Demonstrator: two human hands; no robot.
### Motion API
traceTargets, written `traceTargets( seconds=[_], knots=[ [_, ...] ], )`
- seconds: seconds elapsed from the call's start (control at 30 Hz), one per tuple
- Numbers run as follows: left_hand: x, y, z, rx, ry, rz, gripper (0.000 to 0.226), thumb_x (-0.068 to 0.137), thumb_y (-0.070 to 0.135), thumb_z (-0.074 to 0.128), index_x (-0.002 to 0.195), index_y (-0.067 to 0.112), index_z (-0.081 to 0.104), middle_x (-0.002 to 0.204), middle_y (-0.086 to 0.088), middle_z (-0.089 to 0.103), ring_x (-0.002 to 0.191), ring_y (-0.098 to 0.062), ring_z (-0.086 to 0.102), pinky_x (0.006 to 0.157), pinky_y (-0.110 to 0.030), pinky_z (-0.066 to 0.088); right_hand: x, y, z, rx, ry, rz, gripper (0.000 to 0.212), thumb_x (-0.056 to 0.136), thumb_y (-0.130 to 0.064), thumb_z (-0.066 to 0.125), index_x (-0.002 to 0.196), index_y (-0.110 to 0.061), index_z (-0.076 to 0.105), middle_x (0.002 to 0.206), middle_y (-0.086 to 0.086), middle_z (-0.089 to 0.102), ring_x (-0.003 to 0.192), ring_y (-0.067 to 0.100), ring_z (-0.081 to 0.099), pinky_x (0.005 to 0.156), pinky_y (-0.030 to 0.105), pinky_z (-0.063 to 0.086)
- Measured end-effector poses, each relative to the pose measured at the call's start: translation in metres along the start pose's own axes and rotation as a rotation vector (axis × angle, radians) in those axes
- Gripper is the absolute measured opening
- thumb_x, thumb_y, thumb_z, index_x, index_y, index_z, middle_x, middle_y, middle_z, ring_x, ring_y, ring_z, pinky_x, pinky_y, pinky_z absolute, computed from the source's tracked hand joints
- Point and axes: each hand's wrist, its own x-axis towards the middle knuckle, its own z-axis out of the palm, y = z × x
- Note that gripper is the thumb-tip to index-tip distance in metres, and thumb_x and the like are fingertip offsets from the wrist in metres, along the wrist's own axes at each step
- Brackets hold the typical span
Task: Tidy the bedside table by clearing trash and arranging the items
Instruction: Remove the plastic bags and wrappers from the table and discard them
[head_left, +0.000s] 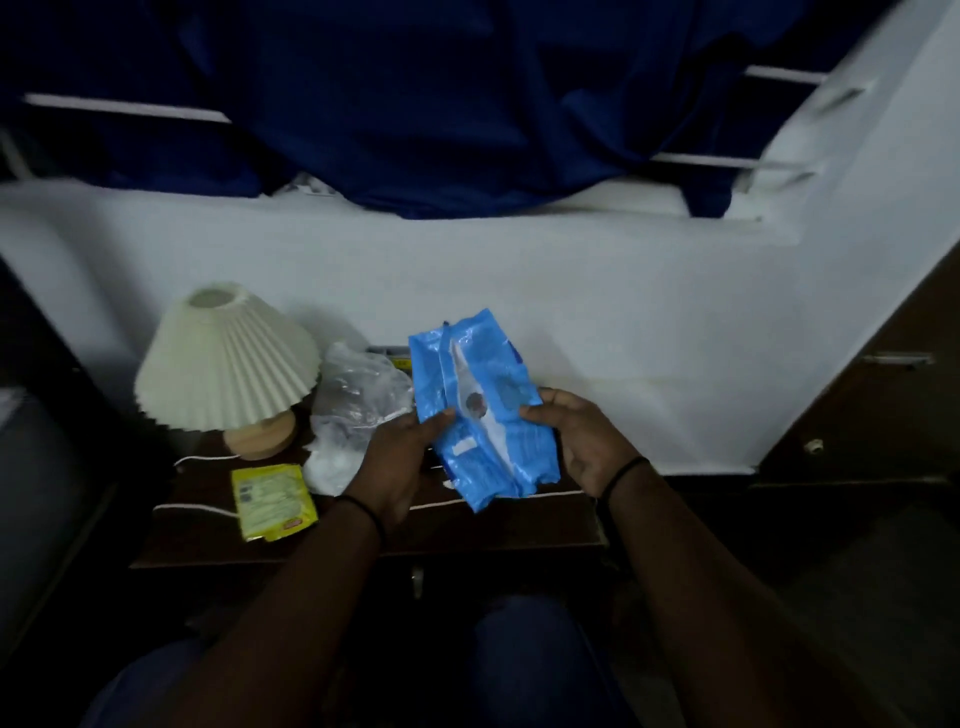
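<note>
A: Item one, the blue snack wrapper (480, 410). Where do you have it?

B: Lifted above the bedside table (467, 530), held between both hands. Your left hand (397, 462) pinches its left edge with thumb on top; your right hand (576, 441) curls its fingers around the right edge. Thin glossy plastic, creased, torn open down the middle seam, pale lining showing.

A: Item two?

B: Just beyond your left hand: a crumpled clear plastic bag (358, 400), filmy and wrinkled, with something white bunched beneath it.

A: Item three?

B: Left of your left wrist, flat on the dark tabletop: a yellow sachet (272, 501), small, rectangular, printed.

A: Non-trash?

B: Farther left of that hand, a table lamp (228, 374): cream pleated cone shade, rounded wood-coloured base, white cord (200, 512) trailing across the wood.

A: Progress?

B: Early, I'd judge. You have one piece of trash in hand; bag and sachet remain, and nothing looks arranged yet. No bin is visible.
</note>
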Motion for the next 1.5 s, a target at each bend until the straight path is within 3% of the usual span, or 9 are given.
traceTargets(
  seconds=[0.2,0.4,0.67,0.9,1.0,1.1,1.2,1.37,1.5],
  knots=[
    [-0.046,0.001,-0.065,-0.038,0.279,0.079,0.02,0.08,0.002,0.074,0.1,0.0,0.071,0.102,-0.022,0.073,0.092,-0.04,0.07,0.084,-0.055,0.056,-0.027,0.041,0.09,-0.414,0.191,-0.174,0.014,0.076,-0.004,0.075,0.081,-0.011,0.063,0.083,0.01,0.07,0.07,0.021,0.065,0.065,0.036,0.054],
    [-0.067,-0.013,-0.091,0.18,0.443,0.129,0.017,0.079,0.01,0.077,0.087,-0.003,0.07,0.089,-0.027,0.072,0.073,-0.031,0.067,0.07,-0.048,0.057,-0.062,0.097,0.149,-0.913,0.377,-0.574,0.014,0.075,-0.017,0.066,0.084,-0.02,0.055,0.084,-0.002,0.06,0.081,0.02,0.058,0.068,0.035,0.047],
    [-0.048,-0.019,-0.086,-0.016,0.094,0.149,0.061,0.084,0.062,0.061,0.119,0.012,0.068,0.117,-0.022,0.069,0.107,-0.036,0.066,0.093,-0.048,0.051,-0.063,0.114,0.134,-1.26,0.265,-0.774,0.026,0.077,-0.019,0.061,0.101,-0.022,0.07,0.099,0.0,0.066,0.089,0.027,0.06,0.074,0.038,0.048],
    [-0.036,-0.023,-0.098,0.061,0.126,0.113,0.082,0.056,0.055,0.089,0.119,0.012,0.06,0.112,-0.016,0.071,0.098,-0.03,0.072,0.081,-0.04,0.058,-0.059,0.118,0.14,-1.471,0.152,-0.65,0.043,0.074,-0.031,0.059,0.115,-0.041,0.065,0.126,-0.007,0.059,0.108,0.023,0.052,0.087,0.038,0.039],
    [-0.032,-0.018,-0.106,0.008,0.223,0.164,0.056,0.079,0.042,0.078,0.118,0.004,0.063,0.11,-0.02,0.071,0.096,-0.033,0.071,0.084,-0.043,0.058,-0.058,0.122,0.142,-1.416,0.028,-0.569,0.057,0.07,-0.04,0.054,0.126,-0.048,0.055,0.136,-0.01,0.051,0.119,0.021,0.043,0.096,0.038,0.034],
    [-0.03,-0.014,-0.115,-0.076,0.291,0.151,0.042,0.092,0.029,0.065,0.12,-0.003,0.062,0.115,-0.025,0.068,0.107,-0.042,0.066,0.094,-0.052,0.054,-0.053,0.123,0.139,-0.987,-0.036,-0.415,0.043,0.078,-0.039,0.059,0.12,-0.037,0.067,0.129,-0.009,0.059,0.119,0.014,0.05,0.103,0.036,0.041],
    [-0.033,-0.015,-0.112,-0.141,0.246,0.156,0.035,0.097,0.023,0.058,0.124,0.002,0.062,0.121,-0.023,0.067,0.115,-0.043,0.061,0.1,-0.055,0.049,-0.05,0.122,0.134,-0.609,0.085,-0.367,0.01,0.086,-0.027,0.069,0.091,-0.02,0.076,0.095,-0.008,0.072,0.091,0.002,0.065,0.084,0.027,0.051],
    [-0.038,-0.012,-0.101,-0.222,0.182,0.16,0.037,0.102,0.025,0.047,0.133,0.007,0.056,0.128,-0.017,0.065,0.118,-0.035,0.062,0.101,-0.048,0.049,-0.049,0.119,0.127,-0.326,0.095,-0.042,0.046,0.078,-0.029,0.08,0.117,-0.018,0.06,0.107,-0.003,0.068,0.094,0.007,0.067,0.075,0.018,0.054],
    [-0.039,-0.007,-0.103,-0.242,0.191,0.137,0.038,0.099,0.024,0.052,0.132,0.004,0.058,0.128,-0.017,0.065,0.119,-0.036,0.061,0.106,-0.052,0.045,-0.052,0.111,0.12,-0.269,-0.075,-0.026,0.025,0.084,-0.023,0.075,0.104,-0.008,0.071,0.092,0.002,0.075,0.08,0.01,0.07,0.065,0.018,0.053]
  ],
)
